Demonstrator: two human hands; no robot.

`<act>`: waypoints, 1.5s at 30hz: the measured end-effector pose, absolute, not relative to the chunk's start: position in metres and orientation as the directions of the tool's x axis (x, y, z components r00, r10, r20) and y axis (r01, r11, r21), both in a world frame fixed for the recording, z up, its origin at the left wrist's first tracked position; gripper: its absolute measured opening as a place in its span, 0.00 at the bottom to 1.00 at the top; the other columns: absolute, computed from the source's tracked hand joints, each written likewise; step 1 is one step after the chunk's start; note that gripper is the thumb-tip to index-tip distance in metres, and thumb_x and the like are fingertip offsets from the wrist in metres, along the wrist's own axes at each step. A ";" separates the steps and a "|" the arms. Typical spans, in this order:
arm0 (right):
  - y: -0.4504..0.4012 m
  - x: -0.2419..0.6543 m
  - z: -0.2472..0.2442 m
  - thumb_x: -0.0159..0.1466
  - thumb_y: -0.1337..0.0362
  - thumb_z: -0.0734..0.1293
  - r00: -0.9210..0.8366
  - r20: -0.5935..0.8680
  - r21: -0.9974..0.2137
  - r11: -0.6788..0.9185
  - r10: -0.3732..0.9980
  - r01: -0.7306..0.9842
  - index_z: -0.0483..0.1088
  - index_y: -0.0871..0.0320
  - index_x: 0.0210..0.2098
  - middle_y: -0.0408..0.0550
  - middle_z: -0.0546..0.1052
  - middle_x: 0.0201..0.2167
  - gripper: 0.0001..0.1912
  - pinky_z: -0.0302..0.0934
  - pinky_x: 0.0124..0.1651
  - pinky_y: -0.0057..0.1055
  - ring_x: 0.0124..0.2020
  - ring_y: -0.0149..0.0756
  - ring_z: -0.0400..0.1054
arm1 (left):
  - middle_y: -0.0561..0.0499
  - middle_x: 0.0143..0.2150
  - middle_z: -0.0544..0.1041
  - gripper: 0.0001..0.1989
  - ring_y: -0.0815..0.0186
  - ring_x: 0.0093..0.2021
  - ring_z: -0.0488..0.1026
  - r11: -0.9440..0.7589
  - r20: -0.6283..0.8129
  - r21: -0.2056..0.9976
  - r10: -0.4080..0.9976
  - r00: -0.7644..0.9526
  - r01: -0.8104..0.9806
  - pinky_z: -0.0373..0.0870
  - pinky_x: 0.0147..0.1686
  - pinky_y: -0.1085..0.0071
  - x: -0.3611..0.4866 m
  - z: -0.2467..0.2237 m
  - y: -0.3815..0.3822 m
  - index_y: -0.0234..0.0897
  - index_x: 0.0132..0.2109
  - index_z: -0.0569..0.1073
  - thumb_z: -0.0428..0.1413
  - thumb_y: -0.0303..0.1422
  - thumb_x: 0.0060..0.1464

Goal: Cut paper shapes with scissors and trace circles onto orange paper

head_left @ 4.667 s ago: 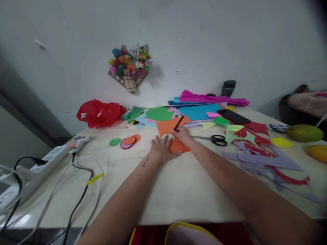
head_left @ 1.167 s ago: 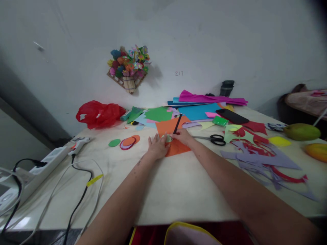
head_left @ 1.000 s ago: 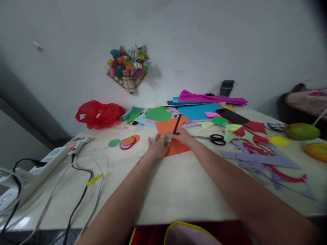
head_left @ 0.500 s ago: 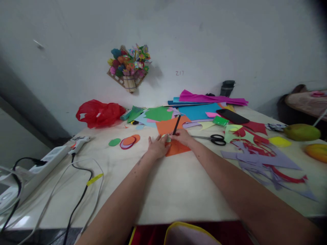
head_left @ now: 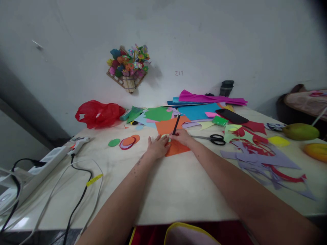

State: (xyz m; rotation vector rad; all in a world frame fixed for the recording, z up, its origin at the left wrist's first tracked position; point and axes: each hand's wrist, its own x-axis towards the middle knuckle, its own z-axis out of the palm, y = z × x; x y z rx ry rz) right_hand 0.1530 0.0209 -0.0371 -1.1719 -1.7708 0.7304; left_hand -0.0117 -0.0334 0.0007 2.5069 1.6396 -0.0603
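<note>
Your left hand lies flat with its fingers spread, pressing down on a small pale green paper circle and the orange paper under it. Your right hand is closed around a black pencil. The pencil leans up toward 12 o'clock, and its tip touches the orange paper right at the edge of the pale green circle. Your two hands are close together, almost touching.

The orange paper sits in the middle of the pale table, far from you.

At 3 o'clock from your right hand, just beside it, lie black scissors. Farther out at 3 o'clock are purple and red paper scraps and a green fruit.

At 9 o'clock from your left hand lies a little stack of cut paper circles, with a green circle next to it. Farther that way are a glue gun and a white power strip with wires.

At 12 o'clock, big sheets of coloured paper are piled by the wall, with a black phone on them. A red plastic bag sits at 10 o'clock. Paper flowers hang on the wall.
</note>
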 end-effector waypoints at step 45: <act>0.019 0.154 -0.029 0.50 0.62 0.67 -0.005 0.342 -0.847 0.311 0.940 0.432 0.74 0.60 0.25 0.48 0.78 0.28 0.07 0.64 0.37 0.31 0.33 0.37 0.71 | 0.59 0.66 0.48 0.27 0.58 0.66 0.36 -0.401 -0.074 0.106 0.909 0.410 0.910 0.28 0.57 0.43 -0.014 -0.002 -0.032 0.52 0.62 0.52 0.33 0.48 0.57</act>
